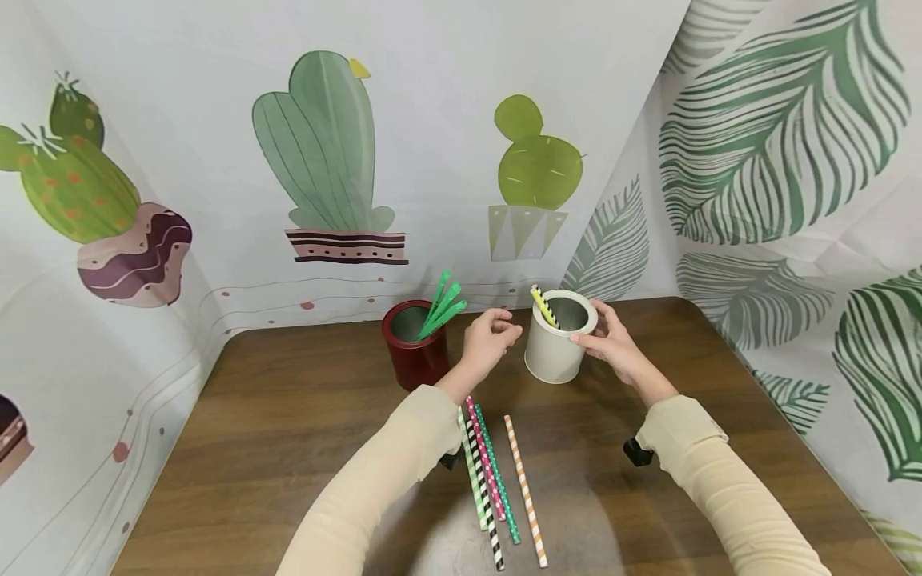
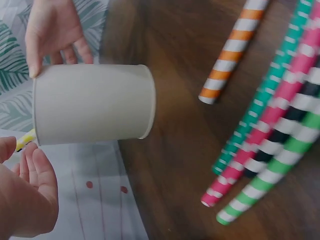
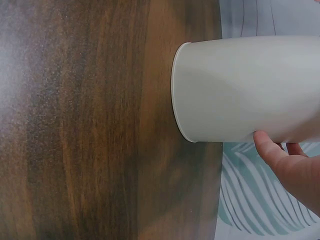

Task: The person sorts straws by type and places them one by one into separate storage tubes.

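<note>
Hands at the far middle of the worktop [image 1: 288, 416]. Right hand [image 1: 612, 344] holds the white cup [image 1: 558, 340] by its right side, thumb on the wall just under the rim, fingers round the far side. Cup stands upright, right of the red cup [image 1: 414, 346], the two apart. Yellow-black striped straw [image 1: 544, 306] leans inside the white cup against its left rim. Left hand [image 1: 490, 336] hovers just left of the white cup, fingers loosely curled, holding nothing, not touching the cup. Red cup holds green straws [image 1: 442, 305] fanning up to the right. Five loose striped straws [image 1: 497, 480] lie on the near worktop between the forearms: green-white, black-white, pink, teal, and orange [image 1: 526, 492] slightly apart on the right
</note>
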A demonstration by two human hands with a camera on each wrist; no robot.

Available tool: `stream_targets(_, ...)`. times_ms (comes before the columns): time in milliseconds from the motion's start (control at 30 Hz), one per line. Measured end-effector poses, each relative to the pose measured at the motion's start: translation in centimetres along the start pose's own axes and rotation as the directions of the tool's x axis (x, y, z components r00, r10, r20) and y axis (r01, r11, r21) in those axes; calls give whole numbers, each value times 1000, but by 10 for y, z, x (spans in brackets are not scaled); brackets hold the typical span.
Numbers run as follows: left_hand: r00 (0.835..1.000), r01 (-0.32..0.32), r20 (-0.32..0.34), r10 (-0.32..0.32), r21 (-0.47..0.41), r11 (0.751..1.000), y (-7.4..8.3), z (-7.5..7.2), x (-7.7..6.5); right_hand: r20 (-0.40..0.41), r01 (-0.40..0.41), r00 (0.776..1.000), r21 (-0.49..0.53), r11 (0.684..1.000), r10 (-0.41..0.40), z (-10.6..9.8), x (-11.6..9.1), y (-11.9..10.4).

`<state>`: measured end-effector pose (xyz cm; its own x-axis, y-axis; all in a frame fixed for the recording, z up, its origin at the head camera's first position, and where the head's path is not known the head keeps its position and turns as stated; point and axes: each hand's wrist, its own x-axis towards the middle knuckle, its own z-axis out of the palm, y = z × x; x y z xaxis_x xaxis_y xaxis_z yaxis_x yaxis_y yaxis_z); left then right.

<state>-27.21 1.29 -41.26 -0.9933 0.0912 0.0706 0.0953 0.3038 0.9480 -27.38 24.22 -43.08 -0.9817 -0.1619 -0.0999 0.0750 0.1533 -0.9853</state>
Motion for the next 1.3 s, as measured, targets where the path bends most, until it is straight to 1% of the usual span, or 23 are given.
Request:
stream_targets(200, 998, 11, 55, -12, 24, 1000, -16, -14, -13, -2, -2, 1000, -11, 1000, 2, 0, 0, 1)
stream_targets(433, 996, 15, 91, -22, 80, 997, -34, -29, -26, -5, -8, 1000, -20, 1000, 8, 0, 1, 2)
stream_targets(633, 993, 20, 109, -36, 141, 990, -48, -38, -39, -4, -6, 1000, -15, 1000, 5, 0, 0, 1)
stream_targets(833, 988, 27, 146, -53, 175, 984, -62, -44, -50, 3, -14, 1000, 4, 1000, 14, 2, -3, -4)
stream_targets(967, 989, -1, 142, -35, 244, 970, -71, -46, -57, 2, -17, 1000, -1, 1000, 17, 7, -9, -14)
stream_targets(1133, 991, 5, 127, -41, 270, 963, -81, -48, -67, 3, -23, 1000, -7, 1000, 24, 11, -15, -23)
stream_targets(1300, 994, 7, 100, -40, 306, 952, -91, -48, -74, 10, -22, 1000, -6, 1000, 22, 11, -16, -23)
